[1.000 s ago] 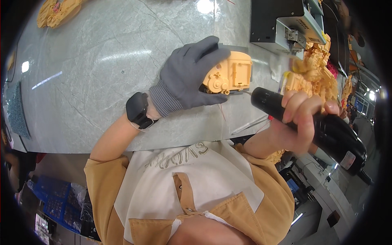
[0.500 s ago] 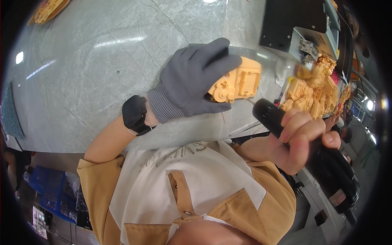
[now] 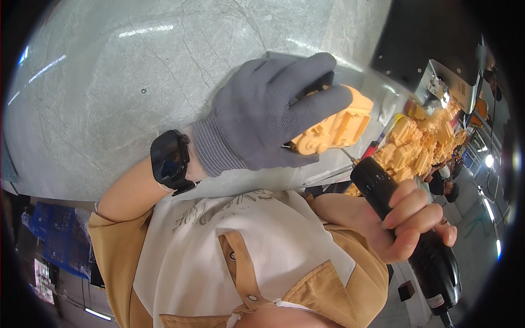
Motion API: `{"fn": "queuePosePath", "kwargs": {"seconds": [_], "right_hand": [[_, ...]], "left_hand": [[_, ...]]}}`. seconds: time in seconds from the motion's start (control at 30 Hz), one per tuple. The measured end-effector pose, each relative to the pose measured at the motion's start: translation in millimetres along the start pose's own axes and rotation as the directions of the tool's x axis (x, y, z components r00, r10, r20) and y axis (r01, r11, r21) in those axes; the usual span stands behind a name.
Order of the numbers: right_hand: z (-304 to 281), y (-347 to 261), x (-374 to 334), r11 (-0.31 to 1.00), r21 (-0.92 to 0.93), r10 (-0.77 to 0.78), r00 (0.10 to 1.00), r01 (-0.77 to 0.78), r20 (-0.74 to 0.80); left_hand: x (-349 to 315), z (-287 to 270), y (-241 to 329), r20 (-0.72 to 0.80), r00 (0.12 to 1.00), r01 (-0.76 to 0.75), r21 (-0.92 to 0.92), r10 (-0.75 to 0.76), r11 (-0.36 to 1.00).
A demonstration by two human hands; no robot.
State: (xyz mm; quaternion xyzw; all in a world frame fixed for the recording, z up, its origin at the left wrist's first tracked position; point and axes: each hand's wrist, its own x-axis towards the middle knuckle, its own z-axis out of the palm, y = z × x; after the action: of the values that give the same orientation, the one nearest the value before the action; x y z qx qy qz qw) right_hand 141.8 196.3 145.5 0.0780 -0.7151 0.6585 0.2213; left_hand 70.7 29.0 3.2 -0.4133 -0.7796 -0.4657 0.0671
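Note:
In a grey knit glove, my left hand (image 3: 268,112) is closed around an orange plastic housing (image 3: 340,129) with moulded round bosses and a rectangular recess. Fingers cover much of it, and something dark shows beneath them. My right hand (image 3: 410,221), bare, wraps around a black electric screwdriver (image 3: 374,179), whose cord leaves its lower end. The thin metal screwdriver bit (image 3: 349,155) points at the lower edge of the housing. Whether its tip touches the plastic I cannot tell.
A heap of orange plastic parts (image 3: 424,142) lies to the right, with a red-handled tool (image 3: 371,148) beside it. Behind stands a black and metal machine (image 3: 421,49). The grey marbled tabletop (image 3: 136,71) spreads left. A blue crate (image 3: 57,235) sits below the table at left.
The whole view has shifted a little. The housing has tilted in my left hand, showing its recess more slantwise. The screwdriver stays gripped, its bit now plainly visible by the housing's lower edge.

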Motion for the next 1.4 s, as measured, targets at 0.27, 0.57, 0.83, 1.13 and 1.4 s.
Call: {"fn": "queuePosePath", "kwargs": {"seconds": [0.27, 0.57, 0.83, 1.13, 1.4], "right_hand": [[-0.5, -3.2, -1.3, 0.999, -0.038, 0.019, 0.999, -0.018, 0.027], [-0.6, -2.5, -1.3, 0.999, -0.041, 0.02, 0.997, -0.017, 0.076], [6.2, -0.2, -4.8, 1.0, 0.019, -0.009, 1.0, 0.008, 0.015], [-45.5, -5.7, 13.9, 0.973, 0.226, 0.034, 0.999, -0.039, 0.023], [-87.9, 26.2, 104.6, 0.947, -0.207, -0.316, 0.837, 0.247, -0.447]], "left_hand": [[-1.3, 5.4, 0.2, -0.052, 0.999, -0.013, 0.023, 0.014, 1.0], [-1.5, 5.0, -2.2, -0.035, 0.999, -0.025, 0.031, 0.026, 0.999], [-0.3, 0.6, -2.6, 0.022, 1.0, -0.022, 0.02, 0.022, 1.0], [2.7, -7.2, 8.9, 0.105, 0.991, 0.082, 0.055, -0.087, 0.995], [10.3, -12.4, 15.9, 0.124, 0.987, 0.098, 0.045, -0.103, 0.994]]}}
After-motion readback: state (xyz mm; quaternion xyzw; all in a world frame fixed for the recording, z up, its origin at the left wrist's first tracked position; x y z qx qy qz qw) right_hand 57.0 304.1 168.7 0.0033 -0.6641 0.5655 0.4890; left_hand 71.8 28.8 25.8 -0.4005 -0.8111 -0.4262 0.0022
